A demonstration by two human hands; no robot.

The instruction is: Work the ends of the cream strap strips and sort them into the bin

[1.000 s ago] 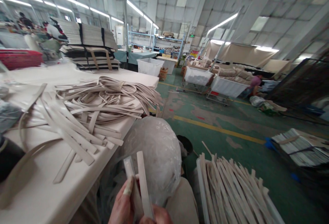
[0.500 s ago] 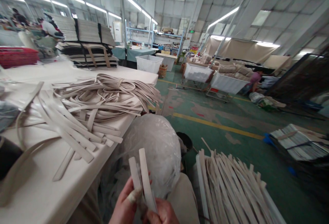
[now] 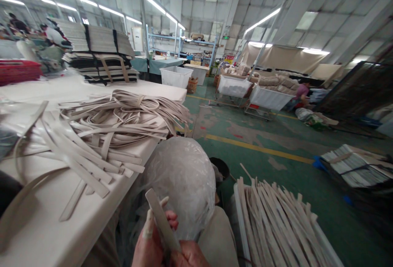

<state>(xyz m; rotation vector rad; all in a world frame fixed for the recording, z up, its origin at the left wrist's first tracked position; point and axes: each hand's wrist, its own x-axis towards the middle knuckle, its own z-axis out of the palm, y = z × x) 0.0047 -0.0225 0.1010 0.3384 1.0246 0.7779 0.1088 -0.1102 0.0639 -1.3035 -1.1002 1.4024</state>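
Observation:
A flat beige strap (image 3: 163, 220) stands tilted in front of me at the bottom middle, its rounded end pointing up and left. Curled round it from the left is my left hand (image 3: 150, 238), with pale coverings on the thumb and a finger. The lower part of the strap is gripped by my right hand (image 3: 192, 254), partly cut off by the frame. On the table to the left lie loose flat straps (image 3: 82, 160) and a tied bundle of thin straps (image 3: 138, 113). More straps (image 3: 273, 218) fill a pale bin (image 3: 241, 226) at my right.
The white-topped table (image 3: 89, 226) runs along my left. Right before my hands is a large clear plastic bag (image 3: 184, 177). A strapped stack of sheets (image 3: 101, 54) stands at the table's back. White carts (image 3: 267, 97) and a crouching person (image 3: 302, 91) are farther off.
Two strap ends stood up between my hands before; now a single one shows, leaning left. The left-hand fingers have shifted around it. The view has moved slightly.

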